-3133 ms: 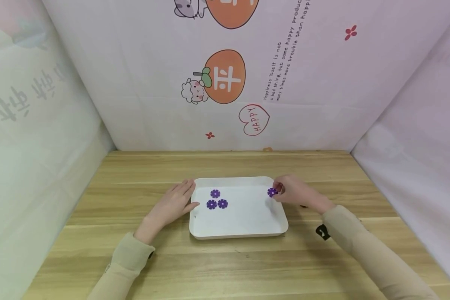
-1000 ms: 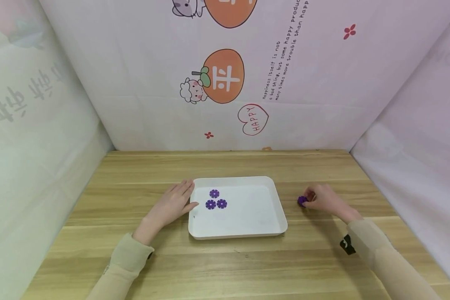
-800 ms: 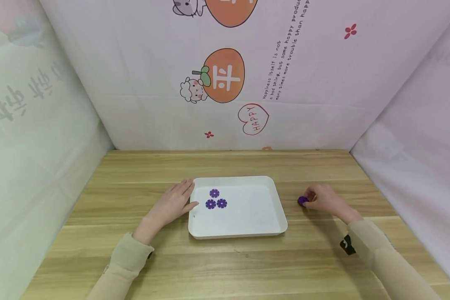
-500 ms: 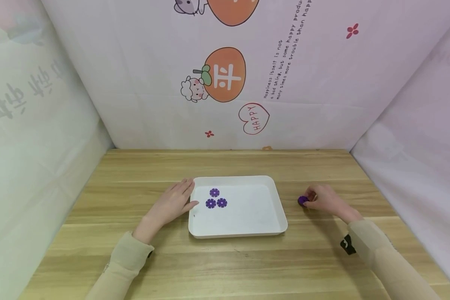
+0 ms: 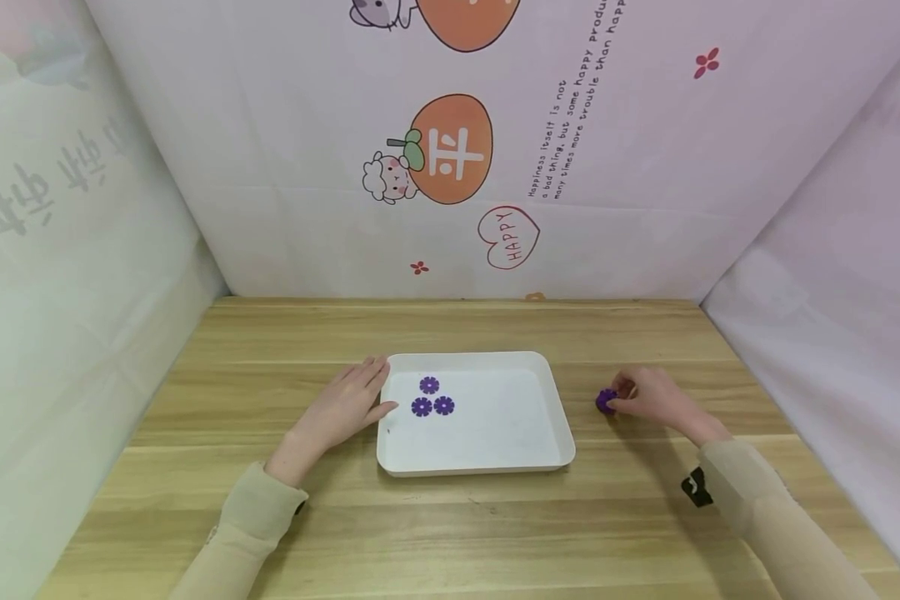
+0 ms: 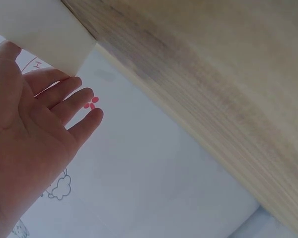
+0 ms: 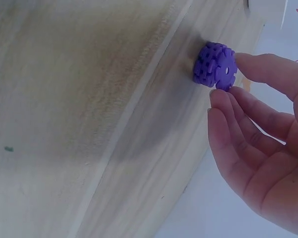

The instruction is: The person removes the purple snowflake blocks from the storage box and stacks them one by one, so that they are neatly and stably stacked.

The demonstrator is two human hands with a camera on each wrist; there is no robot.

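My left hand (image 5: 342, 406) rests at the left rim of a white tray (image 5: 510, 433), fingers nearly straight, the thumb reaching over the rim. Three purple notched plastic discs (image 5: 444, 406) lie flat in the tray's left part. On the table right of the tray, my right hand (image 5: 654, 398) pinches a purple notched disc (image 7: 227, 70) between thumb and fingers. That disc sits against a short stack of like discs (image 7: 206, 64) standing on the table, slightly askew to it. How many are stacked is hard to tell.
The wooden table (image 5: 450, 533) carries the tray near its middle. Behind it rises a printed white cloth wall (image 5: 307, 233), with further cloth at both sides. A black strap piece (image 5: 697, 487) shows by the right sleeve.
Since about three seconds ago, my right hand has carried a purple disc from the tray's right side onto the stack at the right. Lately it shifts only slightly. The left hand stays put.
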